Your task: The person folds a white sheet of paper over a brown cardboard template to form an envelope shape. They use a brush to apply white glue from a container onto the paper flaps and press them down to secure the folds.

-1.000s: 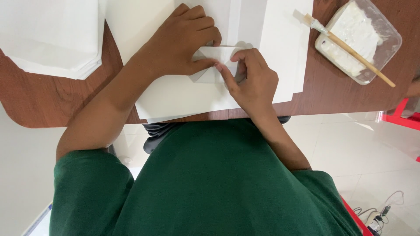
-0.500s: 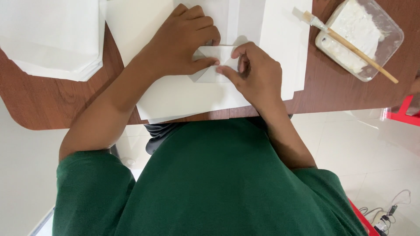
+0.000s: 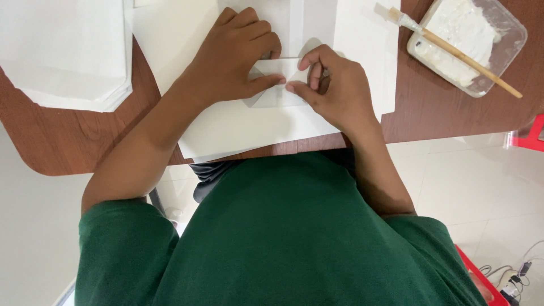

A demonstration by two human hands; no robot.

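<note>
**Pressing down a small paper fold**

You are in the middle of folding. Your left hand (image 3: 235, 54) lies flat and open on the small folded paper (image 3: 277, 82), with the thumb pushing down on its lower edge. Your right hand (image 3: 334, 85) has curled fingers and pinches the same edge with its thumb and first finger, so the two thumbs almost touch. The small paper sits on a big white sheet (image 3: 243, 122), near the front edge of the brown bench (image 3: 73, 139).

I think the fold is being made sharp now. The next move will need a firm, even press along the crease, with the paper held so it does not slip.

At about 2 o'clock from your hands is a clear square tray (image 3: 470, 42) with white paste in it. A brush (image 3: 453, 48) with a wooden handle lies across it. At about 10 o'clock is a stack of white paper bags (image 3: 62, 54). No label or sign shows on any of them.
</note>
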